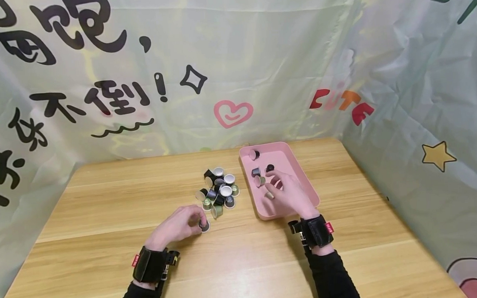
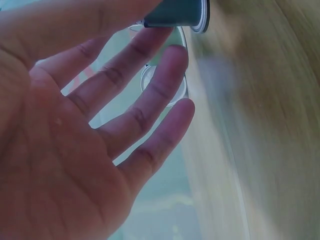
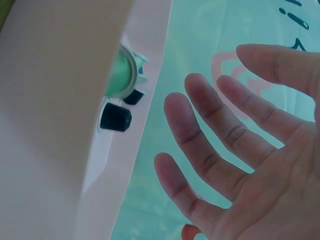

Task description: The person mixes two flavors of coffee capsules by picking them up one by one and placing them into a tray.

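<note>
Beside the pile's near side, my left hand [image 1: 180,224] pinches a dark coffee capsule [image 1: 204,226] between thumb and fingertips, at the tabletop. That capsule [image 2: 176,14] shows dark-walled with a pale rim in the left wrist view, while the other fingers spread loosely. My right hand [image 1: 289,192] hovers over the pink tray [image 1: 309,189], its fingers extended and apart in the right wrist view, with nothing in them. Near its fingertips in the tray are a green capsule [image 1: 259,181], a black capsule [image 1: 269,168] and a small pale-green capsule [image 1: 269,195], partly covered by the hand.
A heap of coffee capsules [image 1: 225,191], black, green and blue with pale lids, lies left of the tray on the wooden table [image 1: 117,203]. Farther up the tray are a blue capsule [image 1: 256,172] and a dark capsule [image 1: 254,155]. Printed cloth [image 1: 275,67] hangs behind.
</note>
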Demonstrator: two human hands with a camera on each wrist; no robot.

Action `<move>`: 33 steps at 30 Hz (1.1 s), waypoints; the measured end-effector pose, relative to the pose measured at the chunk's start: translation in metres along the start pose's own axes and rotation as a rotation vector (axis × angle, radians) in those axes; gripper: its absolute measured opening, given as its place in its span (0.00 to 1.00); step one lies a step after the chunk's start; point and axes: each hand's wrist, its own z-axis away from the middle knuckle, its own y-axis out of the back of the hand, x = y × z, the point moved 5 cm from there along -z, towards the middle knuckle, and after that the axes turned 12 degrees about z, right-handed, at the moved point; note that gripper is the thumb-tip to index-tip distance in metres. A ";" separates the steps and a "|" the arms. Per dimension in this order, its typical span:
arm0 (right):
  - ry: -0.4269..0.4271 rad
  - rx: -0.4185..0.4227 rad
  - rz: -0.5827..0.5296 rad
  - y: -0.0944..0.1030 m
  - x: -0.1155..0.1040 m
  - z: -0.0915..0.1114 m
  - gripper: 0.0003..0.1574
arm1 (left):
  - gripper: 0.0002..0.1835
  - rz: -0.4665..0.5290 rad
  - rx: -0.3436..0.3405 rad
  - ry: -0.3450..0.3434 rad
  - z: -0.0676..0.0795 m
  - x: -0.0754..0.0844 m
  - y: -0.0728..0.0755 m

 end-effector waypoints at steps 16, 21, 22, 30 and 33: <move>-0.047 0.047 0.049 0.012 0.014 0.003 0.20 | 0.18 -0.054 -0.071 0.011 0.000 0.001 -0.006; -0.047 0.052 0.037 0.014 0.015 0.003 0.21 | 0.15 -0.031 -0.066 0.045 0.000 -0.001 -0.006; -0.048 0.053 0.033 0.015 0.015 0.004 0.21 | 0.15 -0.026 -0.066 0.046 0.000 -0.001 -0.005; -0.062 0.046 0.026 0.016 0.017 0.004 0.21 | 0.14 0.019 -0.076 0.002 -0.001 0.001 -0.003; -0.063 0.042 0.024 0.016 0.017 0.004 0.21 | 0.15 0.030 -0.074 -0.007 -0.001 0.002 -0.002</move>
